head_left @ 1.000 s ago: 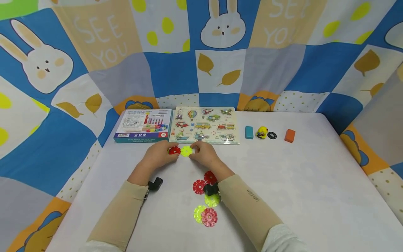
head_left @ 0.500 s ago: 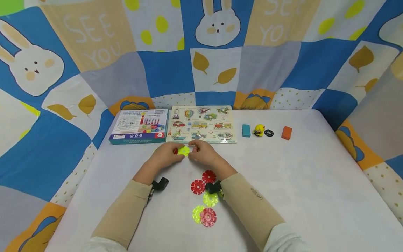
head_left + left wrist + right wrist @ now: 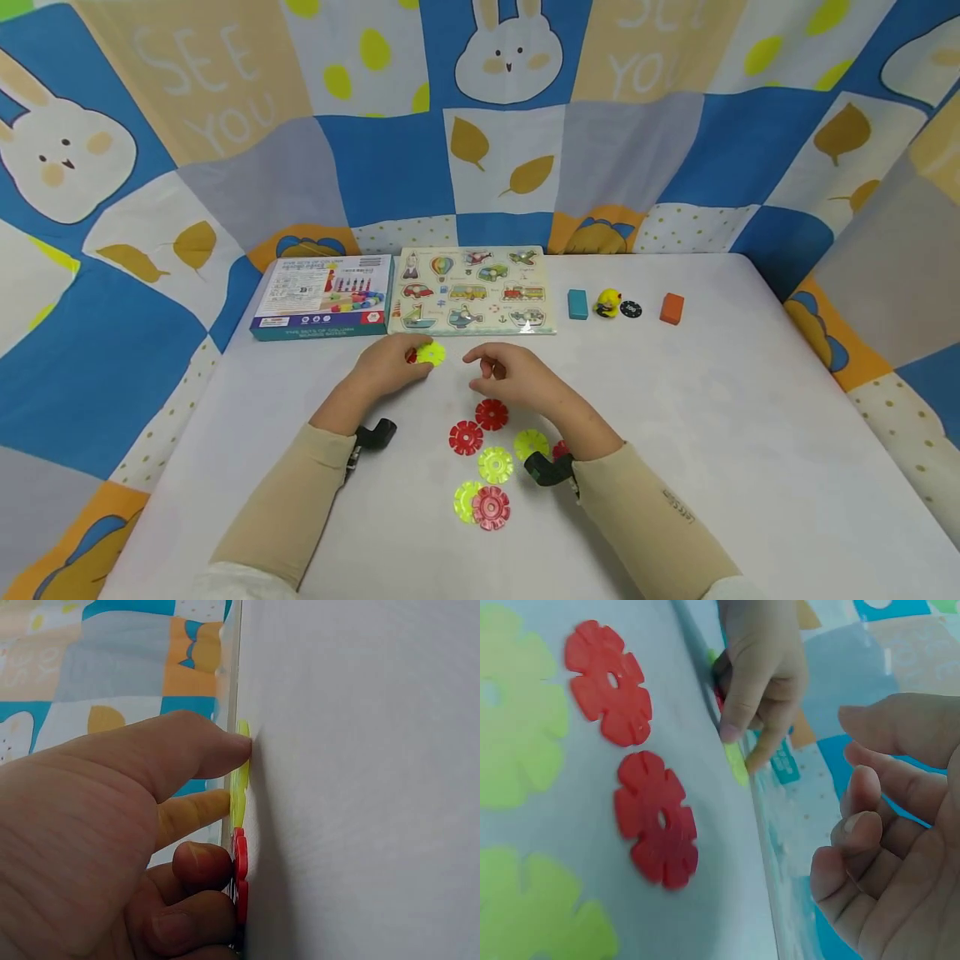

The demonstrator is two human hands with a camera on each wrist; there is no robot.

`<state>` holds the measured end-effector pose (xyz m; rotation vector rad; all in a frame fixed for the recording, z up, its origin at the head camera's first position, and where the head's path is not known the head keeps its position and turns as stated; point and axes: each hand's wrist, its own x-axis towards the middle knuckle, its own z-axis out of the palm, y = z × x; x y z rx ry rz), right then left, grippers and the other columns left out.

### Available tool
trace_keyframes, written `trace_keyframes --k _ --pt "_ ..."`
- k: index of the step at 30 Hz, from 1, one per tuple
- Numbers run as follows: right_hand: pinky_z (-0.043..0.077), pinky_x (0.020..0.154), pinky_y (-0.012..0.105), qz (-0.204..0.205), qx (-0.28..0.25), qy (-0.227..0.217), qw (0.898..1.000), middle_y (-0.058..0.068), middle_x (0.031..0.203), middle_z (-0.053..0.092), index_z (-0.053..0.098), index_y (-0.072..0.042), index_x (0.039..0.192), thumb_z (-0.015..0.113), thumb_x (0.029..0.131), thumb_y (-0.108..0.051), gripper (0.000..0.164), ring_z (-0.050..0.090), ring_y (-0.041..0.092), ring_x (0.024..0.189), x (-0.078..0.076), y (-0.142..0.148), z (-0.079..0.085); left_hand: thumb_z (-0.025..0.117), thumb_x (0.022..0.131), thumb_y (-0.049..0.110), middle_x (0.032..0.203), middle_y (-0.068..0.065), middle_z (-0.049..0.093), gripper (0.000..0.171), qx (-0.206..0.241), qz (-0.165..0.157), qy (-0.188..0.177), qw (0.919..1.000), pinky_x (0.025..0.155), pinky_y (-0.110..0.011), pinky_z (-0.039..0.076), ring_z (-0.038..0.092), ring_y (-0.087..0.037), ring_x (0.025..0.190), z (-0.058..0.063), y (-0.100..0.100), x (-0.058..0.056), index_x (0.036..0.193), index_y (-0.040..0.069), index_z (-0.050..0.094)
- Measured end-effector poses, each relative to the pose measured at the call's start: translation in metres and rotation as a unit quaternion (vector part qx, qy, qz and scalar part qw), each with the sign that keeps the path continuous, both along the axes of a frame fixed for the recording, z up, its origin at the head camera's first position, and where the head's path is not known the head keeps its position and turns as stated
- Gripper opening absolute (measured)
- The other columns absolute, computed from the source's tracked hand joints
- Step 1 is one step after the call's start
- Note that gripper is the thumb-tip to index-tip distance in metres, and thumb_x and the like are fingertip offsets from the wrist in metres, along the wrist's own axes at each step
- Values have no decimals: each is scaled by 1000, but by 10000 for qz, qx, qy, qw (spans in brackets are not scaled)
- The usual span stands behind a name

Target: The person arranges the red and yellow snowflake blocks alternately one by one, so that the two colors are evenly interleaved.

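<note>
Pinches yellow disc [image 3: 432, 353], touching red disc [image 3: 241, 855], with left hand [image 3: 384, 367], just in front of picture board [image 3: 480, 308]; holds right hand [image 3: 525, 382] relaxed and loosely spread above white table [image 3: 720, 433], near two loose red discs [image 3: 491, 414]

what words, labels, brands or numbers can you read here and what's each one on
"SEE YOU": left tan patch of the cloth
"SE", cut off by the picture's edge, with "YOU" below, its end faint: right tan patch
"FIVE SETS OF COLUMN": front edge of the box; the line below is blurred
Too small or blurred: the box top's print, the board's captions, the black disc's mark, the right sleeve's lettering
</note>
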<state>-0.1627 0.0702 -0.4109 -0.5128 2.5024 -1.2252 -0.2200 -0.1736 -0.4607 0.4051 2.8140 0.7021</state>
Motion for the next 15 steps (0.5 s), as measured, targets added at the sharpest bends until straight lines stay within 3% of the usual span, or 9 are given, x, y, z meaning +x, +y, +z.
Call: trace_keyframes --k 8,15 --pt "47 64 30 189 483 -352 9980 5 87 56 65 -14 111 76 80 -19 33 51 20 78 23 20 -10 71 82 40 132 -2 54 56 -30 -24 44 10000 101 -49 34 46 -26 120 -2 -3 -3 133 22 56" --pt "47 63 30 -48 1116 -261 9934 1 82 56 62 -14 105 82 72 -27 41 52 18 76 27 20 -30 70 82 39 132 -2 53 56 4 -19 -24 10000 101 -49 34 47 -25 118 -4 -1 -1 133 22 55"
